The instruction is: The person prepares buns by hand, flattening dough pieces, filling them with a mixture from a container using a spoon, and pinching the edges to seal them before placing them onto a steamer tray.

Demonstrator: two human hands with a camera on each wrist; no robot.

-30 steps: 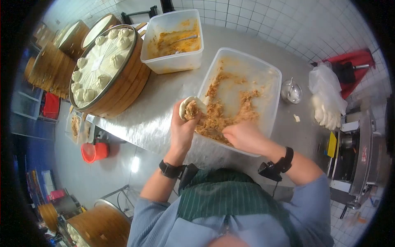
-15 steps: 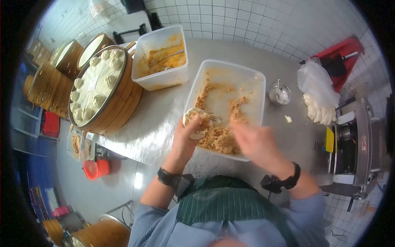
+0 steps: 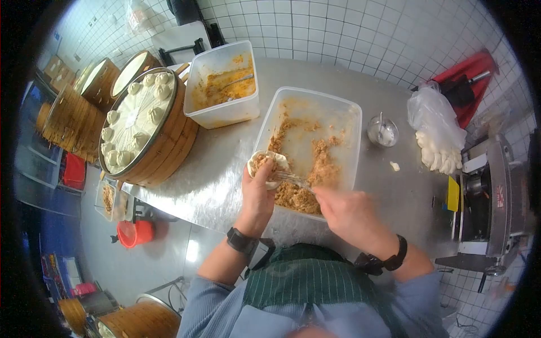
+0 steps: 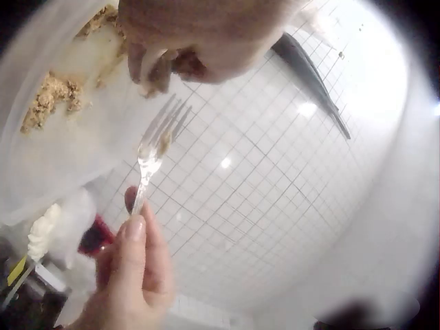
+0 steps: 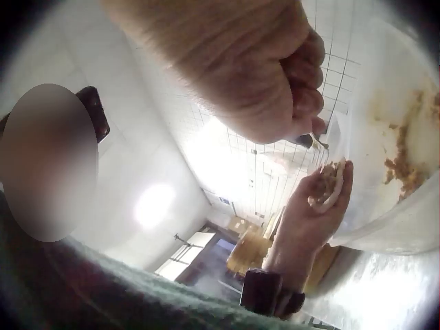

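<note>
In the head view my left hand (image 3: 256,197) cups a round white dough wrapper (image 3: 284,164) with brown minced filling heaped on it, thumb over the near side. My right hand (image 3: 352,217) grips a metal fork (image 3: 292,178), its tines pointing at the wrapper. Thumb and fingers pinch the fork handle in the left wrist view, and bits of filling cling to the tines (image 4: 165,127). Both hands are over the near-left part of a clear plastic tub (image 3: 359,132) of filling (image 3: 296,198). In the right wrist view the filled wrapper (image 5: 332,196) faces the fork.
A bamboo steamer (image 3: 163,149) with several pleated buns stands on the left of the steel table (image 3: 208,169). Behind it is a second tub (image 3: 225,115) with orange residue and a spoon. To the right are a small metal bowl (image 3: 383,130) and dough pieces (image 3: 437,152) under plastic.
The right hand has lifted from the filling in the tub, bringing the fork toward the wrapper. The left hand keeps holding the wrapper. The head view has shifted slightly.
</note>
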